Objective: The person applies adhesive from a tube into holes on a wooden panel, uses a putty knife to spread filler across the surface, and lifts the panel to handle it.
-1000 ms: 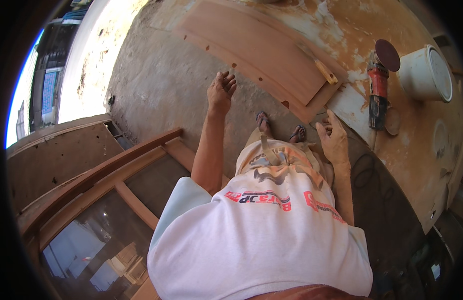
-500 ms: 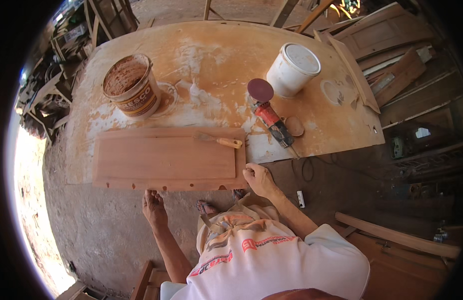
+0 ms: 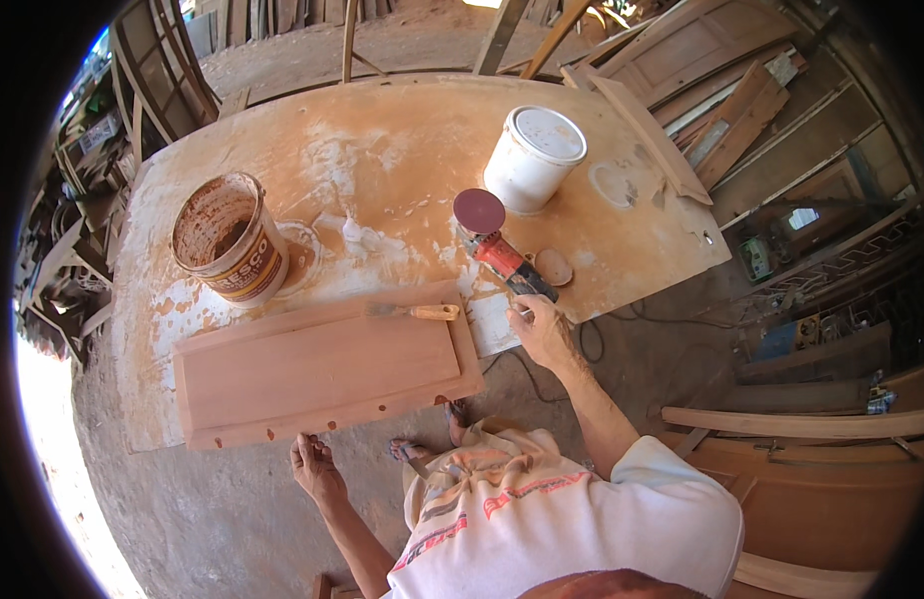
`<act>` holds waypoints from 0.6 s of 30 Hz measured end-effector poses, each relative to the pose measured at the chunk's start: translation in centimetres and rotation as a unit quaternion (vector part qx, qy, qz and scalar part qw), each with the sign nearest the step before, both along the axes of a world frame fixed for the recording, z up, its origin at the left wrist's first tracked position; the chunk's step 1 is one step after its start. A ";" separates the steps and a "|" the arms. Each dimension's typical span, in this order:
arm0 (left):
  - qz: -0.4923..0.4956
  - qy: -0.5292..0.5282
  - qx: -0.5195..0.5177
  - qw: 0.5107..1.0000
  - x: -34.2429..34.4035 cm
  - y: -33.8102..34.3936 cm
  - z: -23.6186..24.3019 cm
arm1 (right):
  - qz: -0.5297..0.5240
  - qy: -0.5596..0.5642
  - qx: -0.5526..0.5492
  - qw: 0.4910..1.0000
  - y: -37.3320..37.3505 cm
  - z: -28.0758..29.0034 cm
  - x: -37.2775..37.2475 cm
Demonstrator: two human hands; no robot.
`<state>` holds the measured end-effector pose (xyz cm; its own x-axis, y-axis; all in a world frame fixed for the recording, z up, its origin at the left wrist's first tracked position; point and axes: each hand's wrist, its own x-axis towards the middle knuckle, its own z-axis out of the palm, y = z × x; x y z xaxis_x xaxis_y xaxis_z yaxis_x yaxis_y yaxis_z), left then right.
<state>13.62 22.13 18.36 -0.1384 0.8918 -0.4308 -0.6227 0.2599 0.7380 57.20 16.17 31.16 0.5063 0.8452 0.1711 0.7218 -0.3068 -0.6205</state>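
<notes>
A brown raised wooden panel (image 3: 312,354) lies along the table's front edge, with dark patches on its near edge. My left hand (image 3: 320,471) is at that near edge, fingers curled and fingertips against the wood. A putty knife (image 3: 432,311) with a wooden handle rests on the panel's far side. My right hand (image 3: 547,329) is off the panel, fingers curled, at the tail end of a red and black angle grinder (image 3: 502,258) with a dark red sanding disc facing up. What those fingers hold, if anything, is hidden.
An open bucket (image 3: 226,240) smeared with brown paste stands at the left of the stained table (image 3: 402,130). A lidded white bucket (image 3: 535,160) and a small round lid (image 3: 554,267) are at the right. A cable (image 3: 592,344) trails over the floor; wooden doors (image 3: 701,50) lean beyond.
My right hand has left the panel's right corner and moved to the grinder's tail end. The panel sits slightly turned; my left hand stays at its near edge. The view has shifted.
</notes>
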 end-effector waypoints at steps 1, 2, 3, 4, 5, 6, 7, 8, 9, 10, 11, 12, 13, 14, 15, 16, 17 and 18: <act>-0.004 -0.006 0.010 1.000 0.1 0.2 -0.6 | -0.021 0.000 -0.004 1.000 -0.1 0.0 1.6; -0.014 -0.006 0.015 1.000 -0.1 -0.1 -1.1 | -0.048 0.018 0.040 0.998 -0.6 -0.9 3.7; -0.009 0.001 0.017 1.000 -0.2 -0.3 -0.9 | -0.088 0.043 0.027 0.995 -0.5 -0.1 4.3; -0.010 0.010 0.014 1.000 0.2 -0.2 -0.5 | -0.118 0.020 0.037 0.992 -0.8 -0.8 6.0; -0.005 0.019 0.010 1.000 0.4 -0.3 -0.4 | -0.153 0.021 0.019 0.988 -1.0 -0.6 7.4; 0.000 0.020 0.012 1.000 0.7 0.0 -0.4 | -0.174 0.026 0.031 0.984 -1.2 -0.6 8.8; 0.005 0.031 0.014 0.999 0.7 0.2 -0.4 | -0.181 0.015 0.030 0.983 -1.3 -0.5 10.1; 0.010 0.040 0.014 0.999 0.7 0.0 -0.3 | -0.187 0.002 0.028 0.982 -1.6 -0.6 11.3; 0.015 0.046 0.016 0.999 1.0 -0.1 -0.3 | -0.191 -0.001 0.015 0.982 -1.8 -1.3 12.5; 0.014 0.053 0.018 0.998 1.2 0.0 -0.4 | -0.193 -0.004 0.003 0.981 -1.9 -2.1 13.6; 0.012 0.060 0.021 0.998 1.3 0.2 -0.5 | -0.194 -0.008 -0.009 0.981 -2.1 -2.8 14.7; 0.019 0.068 0.023 0.997 1.1 0.1 -0.4 | -0.197 -0.003 -0.008 0.980 -2.0 -3.4 15.7; 0.021 0.066 0.015 0.997 1.3 0.1 -0.1 | -0.193 0.007 -0.008 0.981 -1.7 -4.3 16.5; 0.033 0.072 0.002 0.997 1.1 -0.2 0.4 | -0.179 0.024 -0.013 0.983 -1.3 -5.5 16.7; 0.049 0.087 -0.001 0.995 0.7 -0.9 0.9 | -0.160 0.033 -0.027 0.986 -0.9 -6.2 16.7; 0.051 0.094 -0.004 0.994 1.3 -0.3 0.6 | -0.155 0.035 -0.039 0.987 -0.7 -6.2 17.6; 0.047 0.091 -0.006 0.995 1.7 0.1 0.7 | -0.161 0.035 -0.062 0.984 -0.3 -5.8 17.6; 0.045 0.087 -0.010 0.995 1.9 0.0 0.8 | -0.164 0.032 -0.086 0.982 -0.3 -5.4 17.5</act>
<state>15.54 22.14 19.14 -0.2922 0.8635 -0.4110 -0.5071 0.2245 0.8321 74.71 15.91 25.72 0.7616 0.6480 -0.0003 0.5276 -0.6204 -0.5802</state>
